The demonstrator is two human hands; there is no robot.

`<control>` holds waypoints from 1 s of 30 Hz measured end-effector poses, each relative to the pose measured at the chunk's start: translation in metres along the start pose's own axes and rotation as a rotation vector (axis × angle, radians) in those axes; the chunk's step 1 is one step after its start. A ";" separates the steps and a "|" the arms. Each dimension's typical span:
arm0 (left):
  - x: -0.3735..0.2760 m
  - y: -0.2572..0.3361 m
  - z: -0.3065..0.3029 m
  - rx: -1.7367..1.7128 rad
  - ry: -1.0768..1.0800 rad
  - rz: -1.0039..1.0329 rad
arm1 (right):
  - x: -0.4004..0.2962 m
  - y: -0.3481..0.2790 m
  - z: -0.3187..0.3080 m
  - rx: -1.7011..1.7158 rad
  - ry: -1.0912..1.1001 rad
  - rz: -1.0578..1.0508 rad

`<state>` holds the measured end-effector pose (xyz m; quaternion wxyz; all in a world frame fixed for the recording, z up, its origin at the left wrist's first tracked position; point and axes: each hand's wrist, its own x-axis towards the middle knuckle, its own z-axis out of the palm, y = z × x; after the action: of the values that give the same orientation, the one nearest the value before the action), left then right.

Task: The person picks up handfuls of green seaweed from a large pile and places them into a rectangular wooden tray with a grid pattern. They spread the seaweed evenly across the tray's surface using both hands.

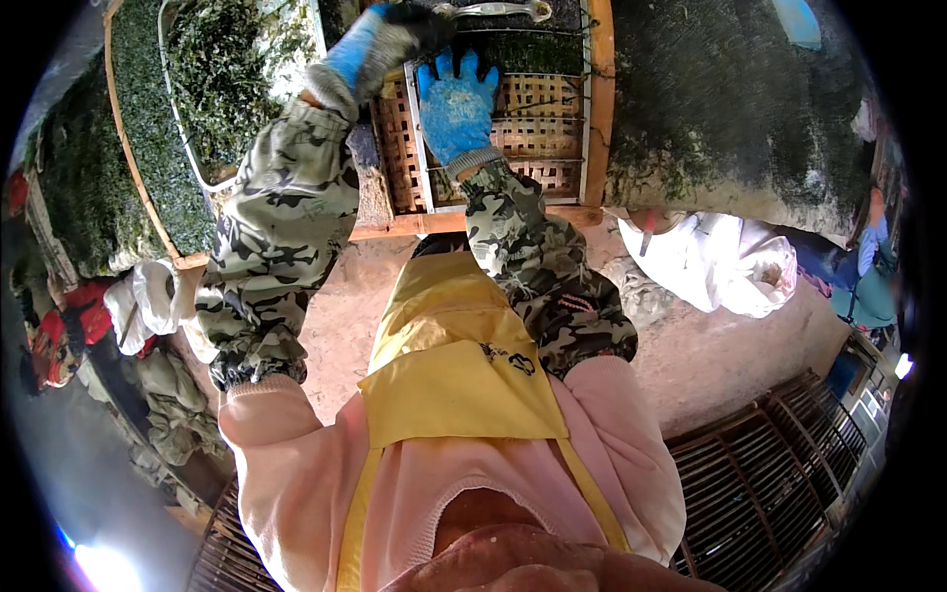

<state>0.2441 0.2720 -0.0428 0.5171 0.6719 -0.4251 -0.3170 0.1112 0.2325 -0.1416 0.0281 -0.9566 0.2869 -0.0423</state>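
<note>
My left hand (pixel 392 44), in a blue and grey knit glove, reaches to the top of the view, beside a dark panel with a metal handle (pixel 503 9); its fingers are dark and blurred, so their hold is unclear. Lower and to the right, my right hand (pixel 457 111) wears a blue coated glove. Its fingers are spread, with the tips by a strip of dark green material (pixel 533 53). Below that strip lies a woven slatted mat (pixel 536 137) inside a metal-edged frame (pixel 586 148), bordered by a wooden frame (pixel 601 111).
Dark green leafy material (pixel 214 96) fills a white-rimmed tray at the left. A broad dark green surface (pixel 725 111) spreads at the right, with a blue object (pixel 797 22) on it. White sacks (pixel 710 259) stand below. Slatted racks (pixel 762 459) are behind me. Other people are partly visible at the right edge.
</note>
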 end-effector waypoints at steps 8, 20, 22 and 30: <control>-0.038 -0.017 0.021 1.148 0.502 0.387 | -0.006 0.004 -0.027 0.097 0.013 -0.087; -0.040 -0.074 0.046 1.258 0.508 -0.132 | 0.029 0.037 -0.067 -0.008 0.213 -0.355; -0.041 -0.071 0.044 1.249 0.527 -0.147 | 0.010 0.052 -0.065 -0.014 0.209 -0.256; -0.038 -0.079 0.044 1.253 0.547 -0.151 | 0.001 0.040 -0.088 0.037 0.158 -0.364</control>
<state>0.2085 0.2961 -0.1315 0.0964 0.9279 -0.3342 0.1345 0.0818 0.1958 -0.0575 0.0148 -0.9857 0.1098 -0.1267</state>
